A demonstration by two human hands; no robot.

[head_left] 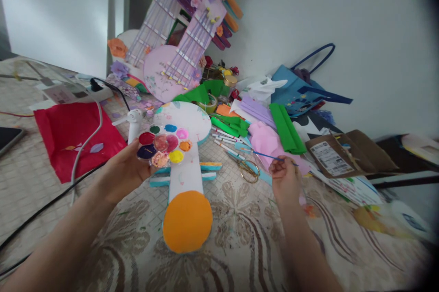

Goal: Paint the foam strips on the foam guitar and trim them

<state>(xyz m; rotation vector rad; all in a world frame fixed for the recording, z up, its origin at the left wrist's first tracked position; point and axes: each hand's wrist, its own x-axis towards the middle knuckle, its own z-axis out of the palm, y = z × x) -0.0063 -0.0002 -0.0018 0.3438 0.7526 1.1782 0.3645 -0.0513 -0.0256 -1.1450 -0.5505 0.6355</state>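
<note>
My left hand (132, 167) grips a clear paint palette (160, 143) by its left edge, its round wells filled with several colours. Between the fingers of my right hand (285, 176) is a thin blue paintbrush (264, 155), its tip pointing left and away from the palette. Below and behind the palette lies a white guitar-shaped cutout (187, 170) with blue edges, partly covered by it. An orange disc (188, 222) forms its near end, and blue and orange sticks (211, 170) jut from its sides.
Gold-handled scissors (249, 172), pens (222, 136) and crepe paper (287, 128) lie right of the cutout. Decorated pink guitar shapes (164, 70) lean at the back. Red fabric (80, 138) and cables (51, 202) lie left. A blue bag (295, 90) and brown package (350, 152) sit right.
</note>
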